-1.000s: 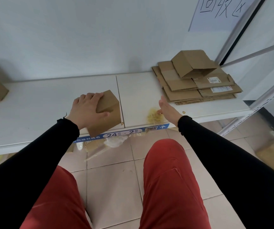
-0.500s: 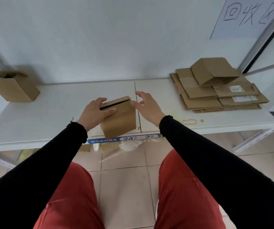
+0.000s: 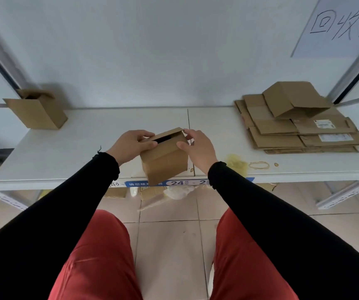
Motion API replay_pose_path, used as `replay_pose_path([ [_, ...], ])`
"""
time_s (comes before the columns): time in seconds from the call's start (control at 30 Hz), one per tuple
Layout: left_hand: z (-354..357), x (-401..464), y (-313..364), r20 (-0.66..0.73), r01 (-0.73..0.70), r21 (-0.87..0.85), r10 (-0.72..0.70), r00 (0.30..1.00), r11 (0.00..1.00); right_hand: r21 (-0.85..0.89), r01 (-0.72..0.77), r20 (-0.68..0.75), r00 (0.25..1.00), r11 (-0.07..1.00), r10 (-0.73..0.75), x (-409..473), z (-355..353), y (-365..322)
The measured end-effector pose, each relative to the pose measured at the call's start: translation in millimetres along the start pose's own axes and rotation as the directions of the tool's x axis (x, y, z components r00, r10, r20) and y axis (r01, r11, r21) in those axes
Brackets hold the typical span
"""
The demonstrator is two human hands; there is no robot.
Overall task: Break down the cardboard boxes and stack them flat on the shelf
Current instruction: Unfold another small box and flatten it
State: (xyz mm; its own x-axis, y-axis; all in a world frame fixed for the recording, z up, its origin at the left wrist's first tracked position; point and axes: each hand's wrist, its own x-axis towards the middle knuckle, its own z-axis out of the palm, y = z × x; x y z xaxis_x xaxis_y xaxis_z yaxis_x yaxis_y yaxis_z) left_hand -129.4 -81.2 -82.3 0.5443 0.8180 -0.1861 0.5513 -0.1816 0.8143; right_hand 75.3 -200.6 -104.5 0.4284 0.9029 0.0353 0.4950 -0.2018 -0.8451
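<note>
Shelf [image 3: 70, 148]: a long white board in two panels against a pale wall, with a blue label strip on its front edge; it carries everything below.
Flattened stack [image 3: 304, 135]: at the right end of the shelf, several collapsed cartons lying flat, with one partly folded piece resting askew on top; this reads as the place where finished boxes go.
Open box [image 3: 37, 112]: at the far left end, standing with its top flaps up, well apart from the hands and not yet broken down.
Small box [image 3: 164, 159]: held at the front edge of the shelf near the panel seam, between the two hands; its top flaps are nearly shut, leaving a dark slit.
Left hand [image 3: 131, 146]: fingers curled over the box's top left corner, thumb lying along the top edge, gripping it.
Right hand [image 3: 199, 148]: fingertips pinching the raised flap at the top right corner, thumb pressed on the near face.
Stains [image 3: 258, 165]: yellowish marks and a ring on the shelf right of the hands.
Handling: the box looks light, thin-walled and empty, stiff along its creases but easy to crush in the panels; probably dry, not slippery.
Where to hold: likely best at the flap edges and opposite corners, so the flaps open and the walls fold along the creases.
</note>
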Motion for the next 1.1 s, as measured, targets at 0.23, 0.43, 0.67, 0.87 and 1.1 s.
replay_pose_path([
  [0.23,-2,0,12,-0.076,0.104,-0.123,-0.114,0.991,0.987,0.362,-0.025,0.007,1.000,0.932,0.024,-5,2,-2],
  [0.43,-3,5,13,-0.130,0.168,-0.149,-0.188,0.973,0.974,0.574,-0.257,0.140,0.966,0.778,0.216,-7,-7,-11],
  [0.67,6,1,21,-0.138,0.153,-0.017,-0.154,0.978,0.988,0.145,-0.112,0.163,0.983,0.983,0.088,12,-9,-21],
  [0.87,9,-1,18,-0.159,0.146,0.111,-0.128,0.979,0.983,-0.186,0.141,0.439,0.897,0.972,-0.046,18,-20,-34],
  [1.1,7,3,32,-0.070,0.163,0.076,-0.157,0.985,0.984,-0.251,0.233,0.451,0.887,0.939,-0.100,16,-25,-40],
])
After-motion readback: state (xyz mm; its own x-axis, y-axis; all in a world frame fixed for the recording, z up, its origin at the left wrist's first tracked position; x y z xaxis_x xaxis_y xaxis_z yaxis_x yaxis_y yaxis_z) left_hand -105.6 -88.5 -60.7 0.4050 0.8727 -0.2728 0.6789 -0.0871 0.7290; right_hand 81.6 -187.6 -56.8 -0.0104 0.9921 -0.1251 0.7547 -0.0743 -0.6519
